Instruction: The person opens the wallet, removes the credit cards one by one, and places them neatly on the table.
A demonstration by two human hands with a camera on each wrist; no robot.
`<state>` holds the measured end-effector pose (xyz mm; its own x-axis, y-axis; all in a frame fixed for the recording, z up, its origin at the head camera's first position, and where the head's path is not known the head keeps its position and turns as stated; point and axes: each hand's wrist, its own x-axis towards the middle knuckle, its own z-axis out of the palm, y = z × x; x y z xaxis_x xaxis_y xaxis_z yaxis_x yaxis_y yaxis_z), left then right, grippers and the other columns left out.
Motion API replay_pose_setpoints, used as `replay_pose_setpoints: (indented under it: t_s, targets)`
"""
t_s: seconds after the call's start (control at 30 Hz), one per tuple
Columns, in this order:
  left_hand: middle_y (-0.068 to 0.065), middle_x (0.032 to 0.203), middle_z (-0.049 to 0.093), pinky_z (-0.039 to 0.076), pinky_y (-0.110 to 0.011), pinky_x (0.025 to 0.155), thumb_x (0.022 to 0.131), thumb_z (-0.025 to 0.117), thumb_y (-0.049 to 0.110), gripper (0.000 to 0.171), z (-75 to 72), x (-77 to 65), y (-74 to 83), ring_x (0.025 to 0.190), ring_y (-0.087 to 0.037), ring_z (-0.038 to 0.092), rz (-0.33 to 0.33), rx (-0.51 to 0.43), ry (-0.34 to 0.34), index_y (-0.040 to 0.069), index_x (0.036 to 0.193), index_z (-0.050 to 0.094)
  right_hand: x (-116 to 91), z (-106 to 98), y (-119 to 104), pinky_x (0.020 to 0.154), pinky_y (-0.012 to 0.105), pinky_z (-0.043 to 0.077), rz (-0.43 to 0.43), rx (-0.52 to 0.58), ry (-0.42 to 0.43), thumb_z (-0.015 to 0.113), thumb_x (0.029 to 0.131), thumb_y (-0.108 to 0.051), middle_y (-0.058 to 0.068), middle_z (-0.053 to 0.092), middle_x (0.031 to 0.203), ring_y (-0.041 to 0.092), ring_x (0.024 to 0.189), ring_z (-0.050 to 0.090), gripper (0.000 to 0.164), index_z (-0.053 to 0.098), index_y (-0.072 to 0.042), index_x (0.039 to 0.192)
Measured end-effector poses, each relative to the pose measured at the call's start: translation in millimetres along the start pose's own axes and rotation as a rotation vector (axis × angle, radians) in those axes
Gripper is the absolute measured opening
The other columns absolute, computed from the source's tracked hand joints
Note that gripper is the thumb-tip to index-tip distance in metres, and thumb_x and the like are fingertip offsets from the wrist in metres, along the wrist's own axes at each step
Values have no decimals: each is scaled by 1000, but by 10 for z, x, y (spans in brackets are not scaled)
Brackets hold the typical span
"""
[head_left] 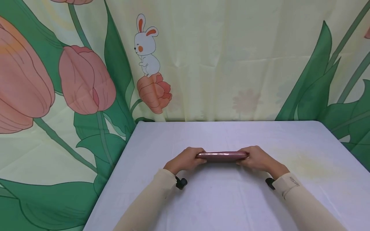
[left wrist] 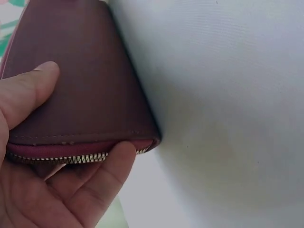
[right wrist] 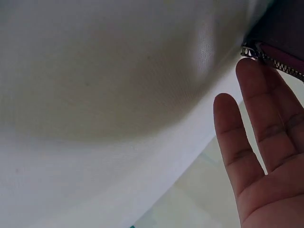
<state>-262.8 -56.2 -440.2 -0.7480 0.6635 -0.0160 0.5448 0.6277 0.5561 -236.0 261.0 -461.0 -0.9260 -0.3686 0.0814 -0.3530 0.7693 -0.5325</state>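
Observation:
Between the two hands is a maroon zip-around wallet [head_left: 222,157], its shiny pink edge facing up in the head view. My left hand [head_left: 188,159] grips the left end. In the left wrist view the thumb [left wrist: 40,88] lies on the wallet's smooth face, and the other fingers are along the metal zip [left wrist: 85,158]. At the opposite end, my right hand [head_left: 257,158] holds the wallet too. The right wrist view shows fingers [right wrist: 259,104] by the zipped corner; that thumb is out of view there.
A white cloth covers the table [head_left: 225,205], with a faint yellowish patch on the right. Behind it hangs a curtain [head_left: 202,64] printed with tulips and a rabbit. A small black device [head_left: 181,183] is strapped at the left wrist, another [head_left: 270,183] at the right.

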Motion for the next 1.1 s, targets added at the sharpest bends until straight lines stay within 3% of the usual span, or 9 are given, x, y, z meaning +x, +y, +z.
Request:
replay_pose_setpoints:
  t_s: [0.3,0.5,0.73,0.9,1.1]
  targets:
    - [12,89,64,47,-23,73,93,67,29,9,-43,-20,-43,81,-7,56,-15,-130,-35,23,99,67,-44,24,-11,77,36,52,79,151,-85,82,72,-6,1,73,94,13,81,61,33,73,-3,103]
    - [12,91,66,48,-24,72,92,68,27,9,-49,-14,-80,81,-7,59,-30,-212,-54,23,101,68,-100,-4,-18,66,28,49,52,144,-100,79,72,-1,-1,71,84,11,71,57,27,73,-3,98]
    - [11,93,67,49,-24,72,92,68,26,9,-70,-13,-80,82,-7,59,-34,-244,-81,24,101,68,-164,-48,15,62,26,48,23,134,-146,81,73,-5,-6,68,78,11,70,56,22,74,-7,94]
    - [10,93,67,48,-24,72,92,68,25,10,-85,-10,-64,82,-8,58,-19,-261,-101,22,102,68,-209,-69,39,53,27,48,56,215,-198,79,77,-4,-3,66,77,13,64,55,21,75,-8,97]
    - [10,92,66,47,-24,72,92,68,25,11,-79,-11,-33,83,-8,57,-18,-237,-106,22,102,67,-265,-104,73,48,24,43,49,289,-250,68,84,2,1,60,64,10,54,51,14,73,-7,94]
